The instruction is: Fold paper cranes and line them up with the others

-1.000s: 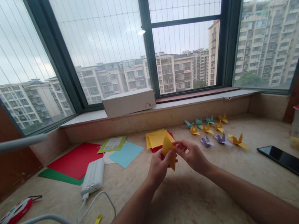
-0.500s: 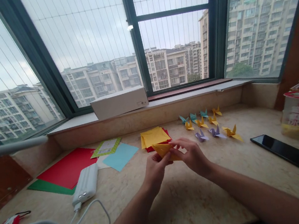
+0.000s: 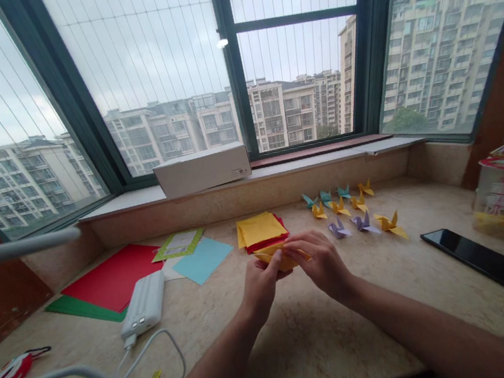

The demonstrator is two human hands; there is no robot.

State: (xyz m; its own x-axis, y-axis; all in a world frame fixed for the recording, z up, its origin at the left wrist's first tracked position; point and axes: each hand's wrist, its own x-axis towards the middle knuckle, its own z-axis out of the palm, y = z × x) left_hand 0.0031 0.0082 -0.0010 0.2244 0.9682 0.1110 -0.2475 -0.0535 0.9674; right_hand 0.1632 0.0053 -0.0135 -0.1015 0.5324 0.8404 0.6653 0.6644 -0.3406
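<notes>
A folded piece of yellow origami paper (image 3: 286, 262) is held up between my two hands, above the stone counter. My left hand (image 3: 262, 282) pinches its left side, thumb on top and fingers underneath. On the right part of the paper, my right hand (image 3: 322, 260) has its fingers closed over the upper edge; its thumb is mostly hidden. Just behind the hands lies a stack of yellow squares (image 3: 262, 228) on top of red paper (image 3: 282, 235). Folded paper cranes in blue, yellow and purple stand to the right, among them a large yellow crane (image 3: 390, 225).
Red sheets (image 3: 116, 275), a light blue sheet (image 3: 203, 259) and a white power bank (image 3: 143, 303) with a looping cable lie at left. A phone (image 3: 490, 261) and a plastic cup (image 3: 502, 196) are at right. A white box (image 3: 204, 169) sits on the sill.
The yellow paper has tilted flatter, its pointed top coming down. My right fingers have moved slightly along its upper edge. Both hands keep hold, and the view has shifted a little.
</notes>
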